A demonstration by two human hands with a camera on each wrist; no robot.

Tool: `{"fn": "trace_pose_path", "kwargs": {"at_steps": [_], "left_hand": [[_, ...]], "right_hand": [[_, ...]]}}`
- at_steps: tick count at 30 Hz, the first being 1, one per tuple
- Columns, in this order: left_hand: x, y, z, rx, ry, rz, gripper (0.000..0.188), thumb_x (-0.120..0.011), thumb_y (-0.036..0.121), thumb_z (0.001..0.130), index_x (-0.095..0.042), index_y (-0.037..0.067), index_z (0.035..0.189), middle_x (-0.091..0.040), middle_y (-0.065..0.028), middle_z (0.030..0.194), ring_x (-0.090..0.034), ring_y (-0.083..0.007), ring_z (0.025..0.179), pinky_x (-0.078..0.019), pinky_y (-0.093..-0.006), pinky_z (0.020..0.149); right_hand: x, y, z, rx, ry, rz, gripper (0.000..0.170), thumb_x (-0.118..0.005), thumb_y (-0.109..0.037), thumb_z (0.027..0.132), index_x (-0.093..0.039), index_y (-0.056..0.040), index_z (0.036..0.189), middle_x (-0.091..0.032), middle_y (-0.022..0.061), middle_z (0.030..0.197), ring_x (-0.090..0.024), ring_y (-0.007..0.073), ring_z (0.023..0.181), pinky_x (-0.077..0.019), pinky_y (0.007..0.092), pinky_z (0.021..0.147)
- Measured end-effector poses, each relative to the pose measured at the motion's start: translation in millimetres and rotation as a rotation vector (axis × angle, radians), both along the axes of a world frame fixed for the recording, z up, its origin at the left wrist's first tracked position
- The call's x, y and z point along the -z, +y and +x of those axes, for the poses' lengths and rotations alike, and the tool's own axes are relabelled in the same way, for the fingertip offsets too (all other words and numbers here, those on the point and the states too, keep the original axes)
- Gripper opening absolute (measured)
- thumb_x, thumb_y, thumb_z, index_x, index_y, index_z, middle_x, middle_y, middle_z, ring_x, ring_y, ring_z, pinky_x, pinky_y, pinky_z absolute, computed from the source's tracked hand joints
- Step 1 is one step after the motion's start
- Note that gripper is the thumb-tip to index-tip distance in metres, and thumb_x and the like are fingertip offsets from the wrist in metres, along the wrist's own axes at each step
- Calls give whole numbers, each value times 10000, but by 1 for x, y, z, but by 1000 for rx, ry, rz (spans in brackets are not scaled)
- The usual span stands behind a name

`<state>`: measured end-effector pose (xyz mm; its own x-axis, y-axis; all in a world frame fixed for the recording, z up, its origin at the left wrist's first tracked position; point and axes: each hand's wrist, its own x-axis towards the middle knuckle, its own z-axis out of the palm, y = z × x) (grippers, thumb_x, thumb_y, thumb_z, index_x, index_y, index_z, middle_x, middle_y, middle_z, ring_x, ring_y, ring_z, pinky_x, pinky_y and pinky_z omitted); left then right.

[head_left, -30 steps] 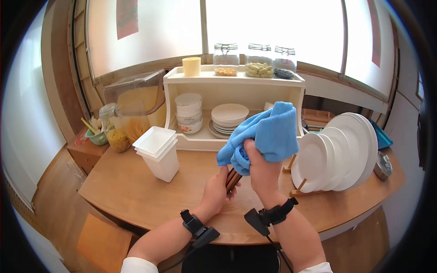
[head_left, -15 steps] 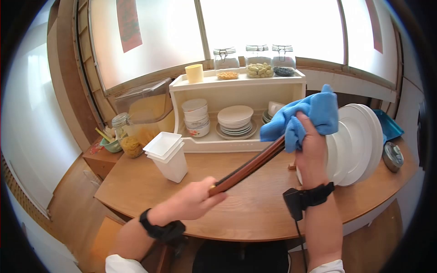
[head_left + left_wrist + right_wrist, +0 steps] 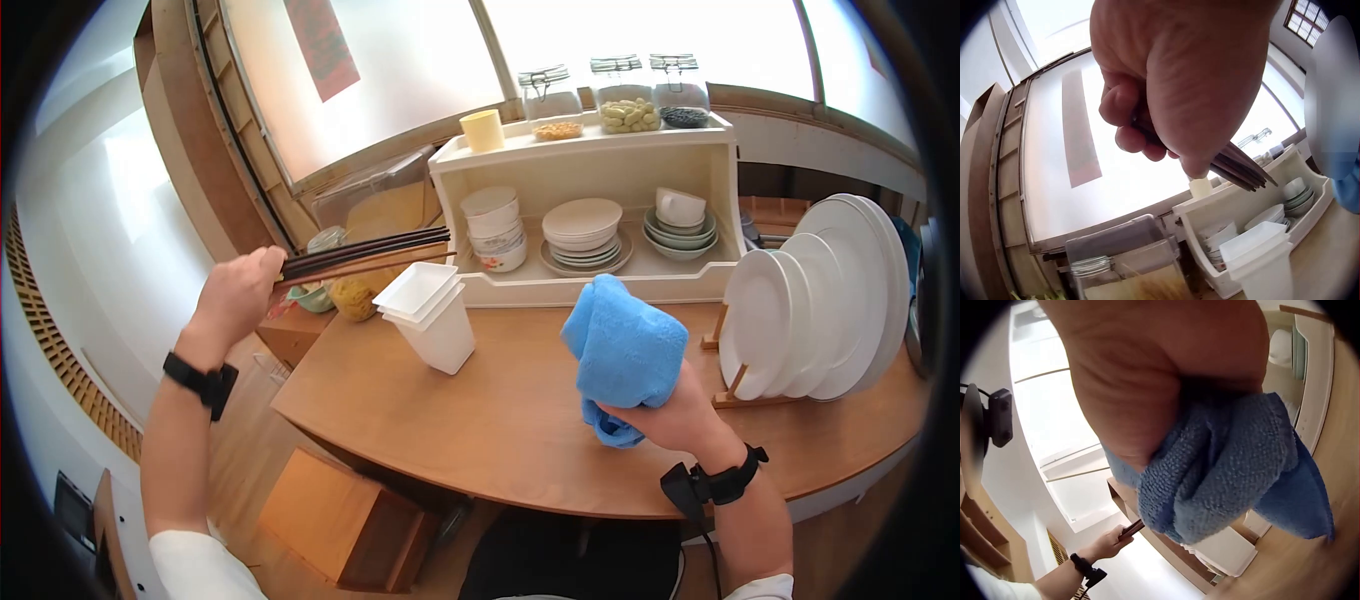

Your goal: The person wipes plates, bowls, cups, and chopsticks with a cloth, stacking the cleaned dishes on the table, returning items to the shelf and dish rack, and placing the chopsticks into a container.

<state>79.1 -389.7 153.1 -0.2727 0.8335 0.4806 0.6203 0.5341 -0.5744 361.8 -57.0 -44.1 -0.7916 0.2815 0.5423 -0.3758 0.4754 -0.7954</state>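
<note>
In the head view my left hand (image 3: 236,295) grips a bundle of dark brown and black chopsticks (image 3: 365,252) by one end. They point right, nearly level, and their far ends overlap the area above the white containers (image 3: 435,325). The left wrist view shows the fingers curled round the chopsticks (image 3: 1241,167). My right hand (image 3: 690,410) holds a bunched blue cloth (image 3: 630,345) over the table, left of the plate rack. In the right wrist view the folded cloth (image 3: 1222,469) bulges out below the palm, with a corner hanging loose.
White plates (image 3: 760,320) stand in a wooden rack on the right. A white shelf (image 3: 590,290) holds bowls, small plates and a cup, with jars (image 3: 630,110) and a yellow cup (image 3: 483,131) on top. The wooden table (image 3: 520,400) has a stool (image 3: 340,520) below its left edge.
The left hand has swung up and left with the chopsticks, away from the cloth. The right hand has lowered with the cloth. The head view has tilted and turned left.
</note>
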Motion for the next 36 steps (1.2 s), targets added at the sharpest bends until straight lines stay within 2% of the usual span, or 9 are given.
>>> {"fn": "trace_pose_path", "kwargs": {"at_steps": [4,10,13,18,24,26,33,35,36], "left_hand": [[-18,3,-25,-112,6,-97,212,-646,202,845,-489,78,917,-589,-114,799,-605,-331,753,-485,-422,620],[-28,13,-25,-100,46,-256,198,-661,196,826,-501,95,884,-574,-77,789,-597,-285,775,-493,-387,658],[-24,19,-30,-96,95,-297,199,-673,204,810,-510,105,867,-557,-55,791,-585,-256,775,-492,-371,659],[-13,51,-34,33,125,-398,208,-692,222,776,-532,112,850,-541,-30,786,-569,-219,805,-490,-342,675],[1,94,-37,54,211,-525,179,-686,134,724,-597,132,879,-535,-23,854,-549,-194,887,-468,-306,764],[-1,103,-34,11,250,-543,101,-601,105,806,-618,154,892,-547,-13,833,-553,-186,910,-465,-312,792],[-2,106,-35,-78,167,-534,130,-604,94,808,-661,173,895,-567,-9,872,-545,-176,944,-447,-306,805],[-1,100,-44,-164,161,-499,333,-808,160,570,-657,192,866,-550,-1,879,-535,-186,949,-446,-301,819],[1,98,-47,-169,158,-499,333,-808,160,570,-657,192,866,-550,-1,879,-535,-186,949,-446,-301,819]], "right_hand": [[1,4,3,-14,-64,66,511,-809,-120,743,-554,-40,1179,-644,75,1067,-624,168,969,-514,329,847],[3,5,7,3,-7,-89,533,-823,-120,724,-552,-38,1175,-637,84,1082,-621,179,983,-518,337,842],[2,1,13,9,-18,-100,465,-799,-120,737,-590,-37,1144,-663,115,1053,-647,233,950,-520,352,820],[15,-5,11,-25,-95,102,559,-796,-118,680,-570,-51,1187,-630,157,1119,-623,340,990,-522,380,840],[11,-10,14,-35,-84,230,608,-788,-103,669,-551,-64,1228,-615,151,1143,-619,338,1000,-523,385,852],[11,-12,14,-16,-74,231,608,-787,-101,668,-552,-69,1228,-616,148,1139,-616,338,1005,-522,383,854],[15,-8,14,21,-112,269,676,-788,-95,652,-513,-65,1269,-597,156,1170,-599,344,1045,-513,403,866],[20,-5,14,143,-162,268,724,-797,-99,642,-482,-73,1293,-589,165,1162,-598,356,1034,-512,414,859],[20,-4,13,265,-210,265,773,-806,-102,631,-451,-81,1318,-582,175,1154,-598,368,1023,-510,426,852]]}}
